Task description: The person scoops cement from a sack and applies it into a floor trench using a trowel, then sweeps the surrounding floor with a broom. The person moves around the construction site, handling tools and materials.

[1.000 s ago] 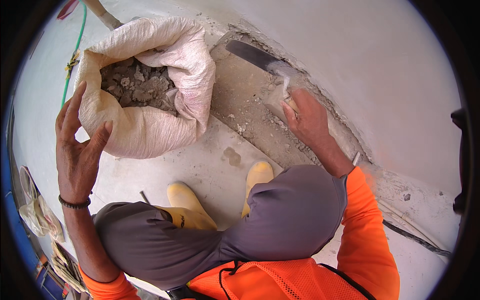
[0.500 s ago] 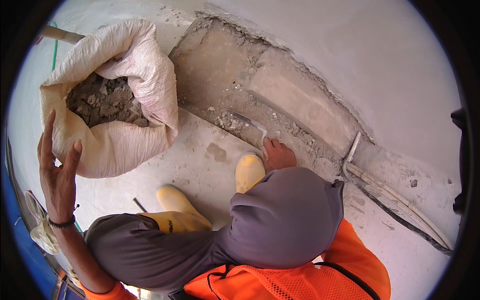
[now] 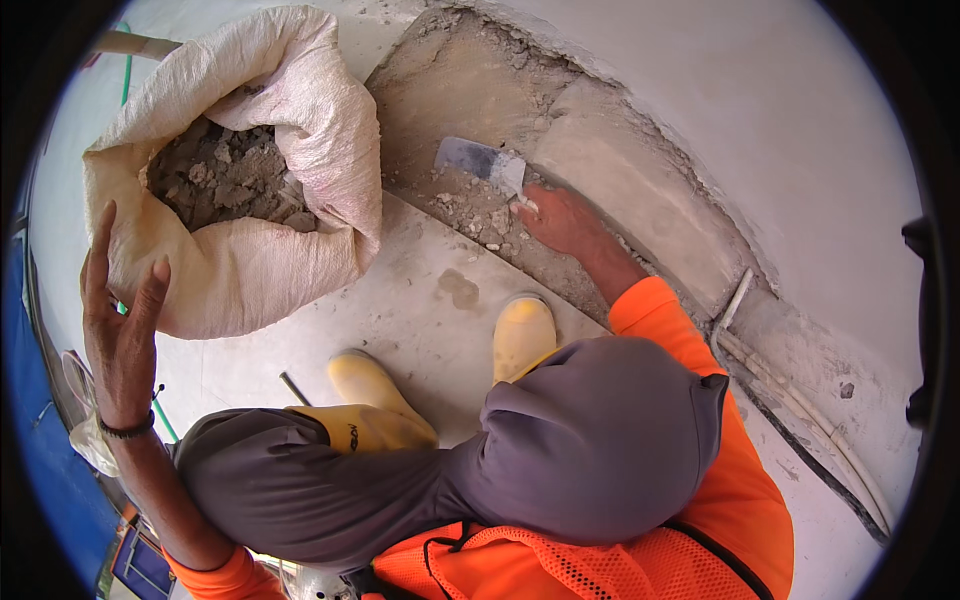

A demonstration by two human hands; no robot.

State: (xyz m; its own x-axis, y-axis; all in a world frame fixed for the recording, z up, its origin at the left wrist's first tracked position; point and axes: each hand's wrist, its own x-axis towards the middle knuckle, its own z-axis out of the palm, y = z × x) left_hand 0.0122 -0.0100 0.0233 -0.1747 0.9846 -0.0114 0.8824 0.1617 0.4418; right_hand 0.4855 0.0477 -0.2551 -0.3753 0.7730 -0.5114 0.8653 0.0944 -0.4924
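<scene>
While your right hand (image 3: 565,218) clamps one trowel (image 3: 482,162), your left hand (image 3: 122,325) hangs open beside one rubble sack (image 3: 300,130); two yellow boots (image 3: 522,335) below.

Bare floor strip (image 3: 420,300) between sack (image 3: 260,260) at 10 o'clock and rubble channel (image 3: 480,215) at 12 is passable. Yellow boots (image 3: 522,335) block at center; pipes (image 3: 800,400) crowd 4 o'clock along the wall.

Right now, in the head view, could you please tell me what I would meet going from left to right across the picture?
Open left hand → white woven sack of grey rubble → flat grey metal scraper blade → right hand gripping the scraper's handle → thin white pipes running along the broken concrete channel.
</scene>
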